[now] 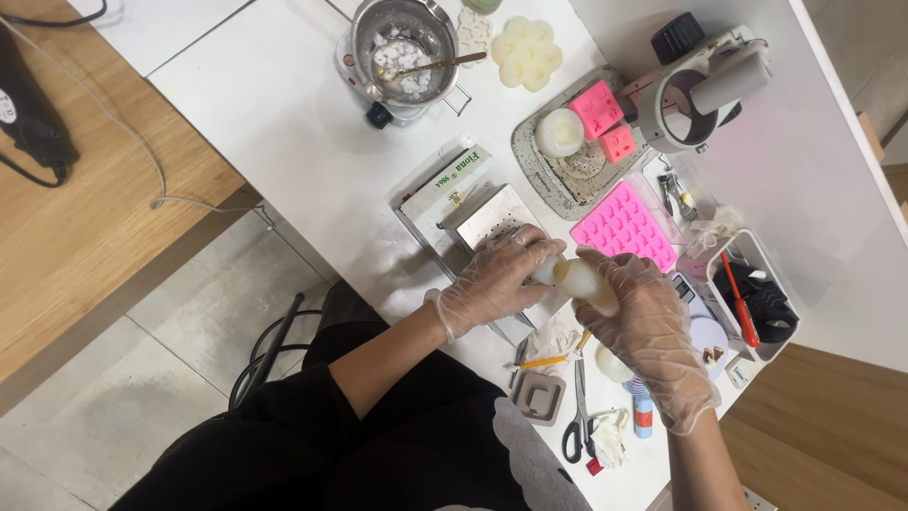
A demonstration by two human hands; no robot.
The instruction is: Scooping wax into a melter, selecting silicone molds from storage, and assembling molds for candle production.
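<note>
Black-clad lap and forearms [378,435] are seen closest, right under the head camera, and both gloved hands are stretched out over the white table [284,123]. A small cream-coloured bottle [579,281] is gripped between the two: the left hand [492,279] is closed round its narrow end, the right hand [643,326] is wrapped round its body, and the hands are brought nearly together. The bottle is held tilted, just above the table edge, right beside a perforated metal block [487,218] and just below a pink silicone mould [622,227]. Scissors [577,407], a yellow pencil [544,361] and a square grey mould [537,397] are laid out near the wrists. Further off, a steel pot [402,43] with white chunks and a spoon is parked, a pale flower-shaped piece [527,52] just beside it. A grey tray [544,175] with pink blocks is set beside a white machine [705,90]. A white bin [757,293] with a red-handled tool is placed at the right.
</note>
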